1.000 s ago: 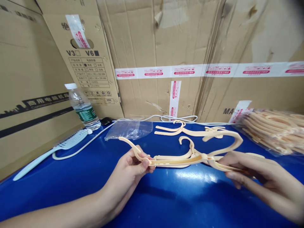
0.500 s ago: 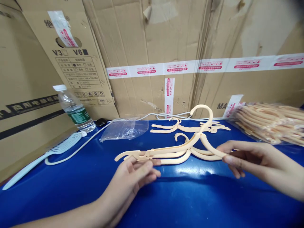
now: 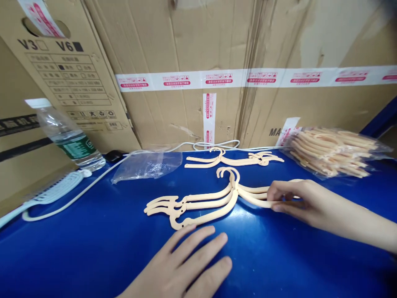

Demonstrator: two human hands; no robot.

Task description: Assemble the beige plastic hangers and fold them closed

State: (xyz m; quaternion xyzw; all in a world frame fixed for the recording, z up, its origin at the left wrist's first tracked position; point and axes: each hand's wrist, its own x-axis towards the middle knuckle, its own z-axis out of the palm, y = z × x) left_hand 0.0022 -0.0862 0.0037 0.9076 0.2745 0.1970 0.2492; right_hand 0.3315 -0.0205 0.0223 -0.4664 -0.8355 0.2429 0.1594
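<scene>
Several cream clothes hangers (image 3: pixel 214 213) lie close together on the blue table, hooks bunched and arms spread left and right. My right hand (image 3: pixel 297 200) pinches the right arm of the nearest hanger between thumb and fingers; its far end is hidden behind the hand. Fingers spread, my left hand (image 3: pixel 192 260) is held palm down just in front of that hanger's left end, with nothing in its grasp. Whether a fingertip touches the hanger there, I cannot tell. Behind them lies a second small group of cream hangers (image 3: pixel 204 162).
At the right rear rests a clear bag packed with hangers (image 3: pixel 335 151). An empty plastic bag (image 3: pixel 145 165), a water bottle (image 3: pixel 68 136), a pale hairbrush-like thing (image 3: pixel 58 190) and a white cable (image 3: pixel 99 182) occupy the left and back. Cardboard (image 3: pixel 173 111) walls the rear.
The upright hanger has come down onto the front group, hook lowered. My left hand has released its left end and spread its fingers, while my right hand still grips the right arm. The view has shifted right.
</scene>
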